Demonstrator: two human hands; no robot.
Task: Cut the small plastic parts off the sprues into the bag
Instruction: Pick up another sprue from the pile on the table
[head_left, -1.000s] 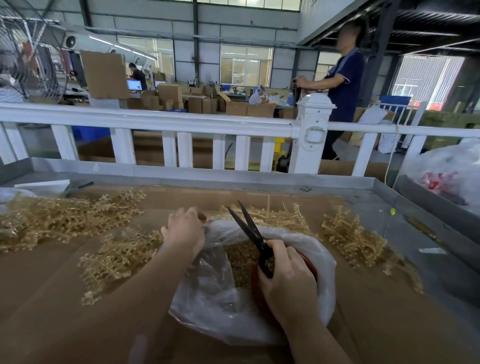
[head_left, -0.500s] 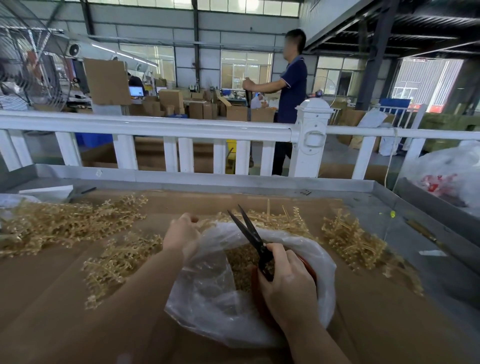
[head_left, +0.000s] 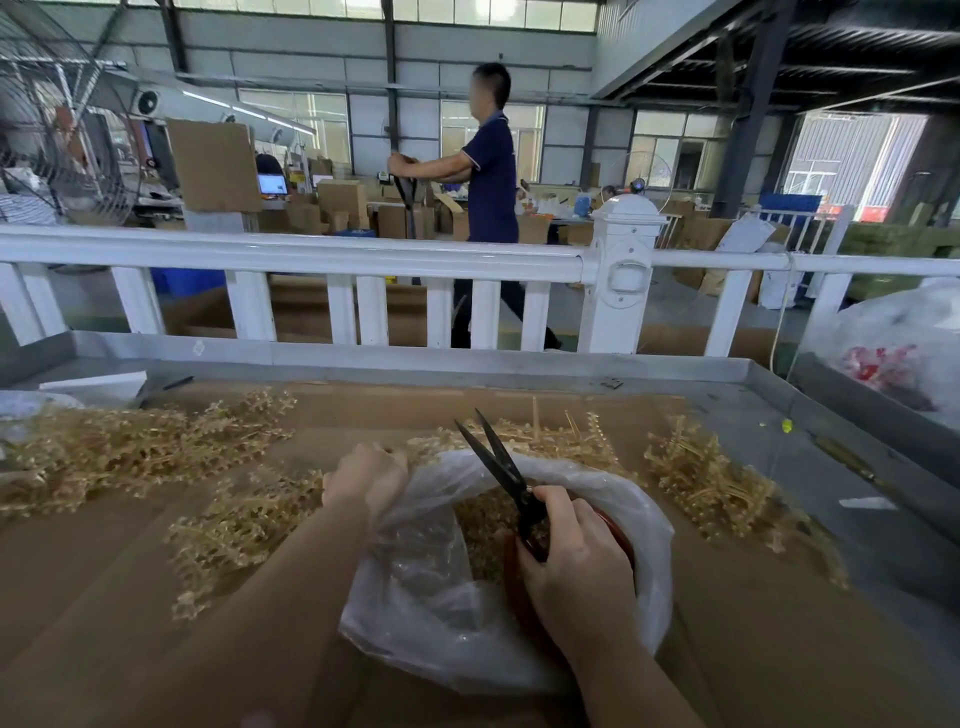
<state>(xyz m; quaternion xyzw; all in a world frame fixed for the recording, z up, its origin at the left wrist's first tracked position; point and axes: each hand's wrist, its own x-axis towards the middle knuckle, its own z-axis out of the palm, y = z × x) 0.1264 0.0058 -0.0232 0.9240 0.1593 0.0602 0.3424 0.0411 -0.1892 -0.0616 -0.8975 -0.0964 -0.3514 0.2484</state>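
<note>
A clear plastic bag (head_left: 447, 613) lies open on the brown cardboard, with small tan cut parts (head_left: 483, 530) heaped inside. My right hand (head_left: 576, 566) grips black scissors (head_left: 498, 462) over the bag, blades parted and pointing up and away. My left hand (head_left: 363, 478) is at the bag's left rim with curled fingers; what it pinches is hidden. Tan plastic sprues lie in piles: one far left (head_left: 119, 447), one near my left forearm (head_left: 234, 530), one behind the bag (head_left: 550, 436), one to the right (head_left: 706, 483).
The cardboard sits in a metal-rimmed table (head_left: 769, 379) behind a white railing (head_left: 311, 254). A filled white plastic sack (head_left: 893, 343) rests at the right edge. Beyond the railing a person (head_left: 488, 182) walks past stacked boxes. A fan (head_left: 47, 130) stands far left.
My left hand has slid slightly right and down against the bag's rim. The scissors stay held with blades parted. The person behind the railing has walked left.
</note>
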